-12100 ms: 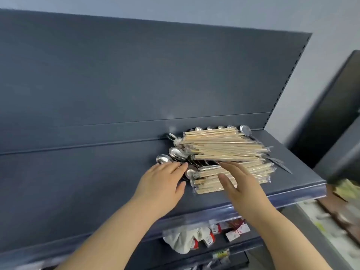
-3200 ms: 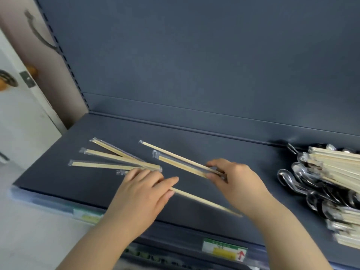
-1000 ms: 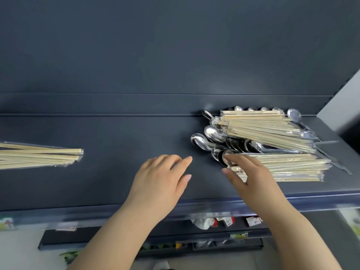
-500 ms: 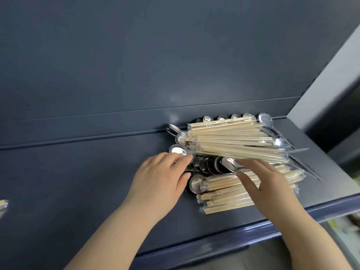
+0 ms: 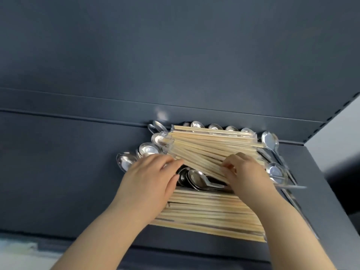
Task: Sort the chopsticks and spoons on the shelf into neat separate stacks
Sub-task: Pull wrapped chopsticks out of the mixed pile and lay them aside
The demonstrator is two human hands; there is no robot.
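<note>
A mixed heap lies on the dark grey shelf [image 5: 58, 172]. Wrapped wooden chopsticks form an upper bundle [image 5: 210, 145] and a lower bundle [image 5: 210, 217], with several wrapped metal spoons [image 5: 196, 178] between and around them. My right hand [image 5: 245, 172] pinches the lower edge of the upper chopstick bundle with curled fingers. My left hand [image 5: 153, 182] rests palm down on the heap's left side, fingertips touching the ends of the same chopsticks; whether it grips them is unclear. More spoons [image 5: 272, 143] stick out at the heap's right and back.
The shelf's back panel [image 5: 175, 65] rises right behind the heap. The shelf ends at a side edge [image 5: 319, 172] just right of the heap, with a pale wall [image 5: 339, 133] beyond. Bare shelf surface stretches to the left. The front lip [image 5: 175, 248] runs below the lower bundle.
Both hands have moved up onto the upper chopstick bundle; the right hand now pinches it. The view has moved closer to the heap, and the sorted chopsticks at far left are out of view.
</note>
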